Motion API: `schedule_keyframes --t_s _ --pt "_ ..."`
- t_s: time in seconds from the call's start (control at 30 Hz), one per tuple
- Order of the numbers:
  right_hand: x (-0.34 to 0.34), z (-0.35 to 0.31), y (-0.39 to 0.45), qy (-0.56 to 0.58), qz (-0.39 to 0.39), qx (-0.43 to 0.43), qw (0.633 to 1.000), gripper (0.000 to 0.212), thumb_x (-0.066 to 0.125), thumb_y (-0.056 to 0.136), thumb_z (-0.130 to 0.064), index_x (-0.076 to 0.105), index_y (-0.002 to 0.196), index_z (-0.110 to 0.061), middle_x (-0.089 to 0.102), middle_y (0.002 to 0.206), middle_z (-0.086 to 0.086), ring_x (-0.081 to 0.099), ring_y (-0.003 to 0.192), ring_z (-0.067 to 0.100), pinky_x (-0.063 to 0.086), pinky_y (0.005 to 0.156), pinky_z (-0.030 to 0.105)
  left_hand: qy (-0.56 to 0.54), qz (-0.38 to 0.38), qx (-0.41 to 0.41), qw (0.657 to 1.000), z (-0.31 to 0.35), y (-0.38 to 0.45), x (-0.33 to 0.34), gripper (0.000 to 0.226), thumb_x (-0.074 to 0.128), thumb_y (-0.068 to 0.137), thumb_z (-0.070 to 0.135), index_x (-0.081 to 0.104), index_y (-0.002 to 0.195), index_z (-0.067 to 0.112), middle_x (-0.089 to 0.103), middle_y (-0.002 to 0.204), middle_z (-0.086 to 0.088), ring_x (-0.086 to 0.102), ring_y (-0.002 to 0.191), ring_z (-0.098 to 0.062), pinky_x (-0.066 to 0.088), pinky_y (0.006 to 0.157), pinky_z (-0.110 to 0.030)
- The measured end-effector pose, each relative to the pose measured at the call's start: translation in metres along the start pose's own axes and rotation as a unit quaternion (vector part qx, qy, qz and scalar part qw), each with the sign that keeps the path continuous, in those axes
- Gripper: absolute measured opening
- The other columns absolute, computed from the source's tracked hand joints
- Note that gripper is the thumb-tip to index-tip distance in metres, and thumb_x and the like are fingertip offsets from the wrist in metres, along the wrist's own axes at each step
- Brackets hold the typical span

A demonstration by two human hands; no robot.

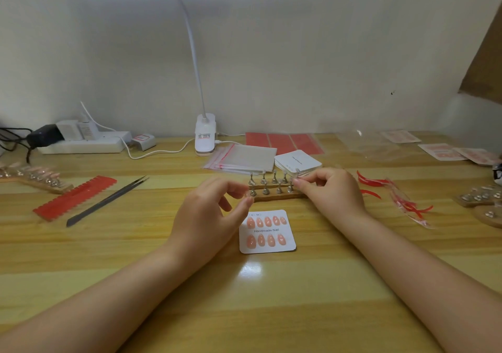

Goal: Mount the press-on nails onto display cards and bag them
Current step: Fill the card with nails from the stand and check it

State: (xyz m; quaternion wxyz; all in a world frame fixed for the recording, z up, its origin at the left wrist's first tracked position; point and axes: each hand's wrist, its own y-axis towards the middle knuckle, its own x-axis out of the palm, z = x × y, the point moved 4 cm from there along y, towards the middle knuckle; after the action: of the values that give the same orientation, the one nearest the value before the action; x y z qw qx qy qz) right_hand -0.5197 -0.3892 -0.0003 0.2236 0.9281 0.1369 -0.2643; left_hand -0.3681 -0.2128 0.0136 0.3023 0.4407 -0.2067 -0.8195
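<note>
Just below the middle of the frame a white display card (267, 232) lies flat on the wooden table (271, 298), carrying five pink press-on nails (267, 221) in its upper row and four in the lower, so the lower row's right end looks like the one spot not yet filled. The right hand (332, 189) sits up and to the right of the card, fingers curled together at the right end of the wooden stand (274, 196) with its metal pegs; it seems to pinch something small there, but whether that is a nail cannot be told. The empty spot lies down and to the left of that pinch, and the mounted nails run with their long axes pointing toward the top of the frame, so the right hand is the nearer one for placing. The left hand (212, 211) hovers just left of the card's upper edge, fingers loosely curled, holding nothing visible. Behind the stand lie zip bags (239, 158) and a stack of blank cards (297, 160). Tweezers (108, 199) and a red strip (76, 196) lie at left, red backing peels (391, 192) at right, and a clip lamp (205, 132) stands against the pale wall.
</note>
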Motion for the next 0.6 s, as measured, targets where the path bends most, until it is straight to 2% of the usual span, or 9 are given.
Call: schedule_keyframes --t_s 0.13,0.27,0.4,0.5,0.6 --pt "0.0001 -0.0001 0.0003 -0.030 -0.006 0.008 1.000 0.015 0.075 0.081 -0.037 0.071 0.069 -0.029 0.052 0.058 -0.018 0.046 0.059 0.001 0.028 0.052 0.025 0.005 -0.004 0.007 1.000 0.0011 -0.0007 0.0008 0.015 0.071 0.084 0.027 0.067 0.098 0.023 0.064 0.094 0.012 0.060 0.074 -0.007 0.052 0.063 -0.029" --pt "-0.0014 0.0014 0.0002 -0.027 -0.007 0.006 1.000 0.023 0.075 0.082 -0.033 0.065 0.061 -0.035 0.054 0.059 -0.021 0.048 0.061 0.000 0.031 0.054 0.024 0.006 -0.008 0.007 1.000 0.0008 -0.0002 0.0014 0.015 0.070 0.084 0.028 0.067 0.099 0.023 0.065 0.094 0.011 0.061 0.075 -0.008 0.053 0.064 -0.033" --pt "-0.0003 0.0020 0.0021 -0.060 -0.019 -0.002 0.998 0.013 0.075 0.082 -0.033 0.074 0.071 -0.027 0.065 0.069 -0.017 0.061 0.074 0.008 0.044 0.063 0.026 0.008 -0.008 0.009 1.000 0.0006 -0.0003 0.0013 0.016 0.070 0.084 0.028 0.067 0.099 0.023 0.065 0.094 0.012 0.060 0.075 -0.008 0.053 0.065 -0.034" --pt "-0.0023 0.0028 0.0047 -0.080 -0.029 -0.006 0.996 0.011 0.076 0.080 -0.033 0.077 0.080 -0.022 0.062 0.068 -0.016 0.061 0.076 0.010 0.039 0.062 0.023 0.006 -0.005 0.007 1.000 0.0011 0.0004 0.0001 0.015 0.069 0.084 0.030 0.067 0.098 0.024 0.065 0.094 0.012 0.060 0.075 -0.007 0.053 0.067 -0.035" --pt "-0.0061 -0.0010 0.0029 -0.094 -0.011 -0.005 0.995 0.016 0.071 0.078 -0.033 0.069 0.087 -0.019 0.054 0.070 -0.012 0.054 0.072 0.013 0.036 0.057 0.026 -0.003 0.003 0.010 1.000 0.0026 0.0012 -0.0025 0.015 0.069 0.083 0.035 0.067 0.095 0.025 0.065 0.091 0.013 0.060 0.074 -0.007 0.052 0.070 -0.040"
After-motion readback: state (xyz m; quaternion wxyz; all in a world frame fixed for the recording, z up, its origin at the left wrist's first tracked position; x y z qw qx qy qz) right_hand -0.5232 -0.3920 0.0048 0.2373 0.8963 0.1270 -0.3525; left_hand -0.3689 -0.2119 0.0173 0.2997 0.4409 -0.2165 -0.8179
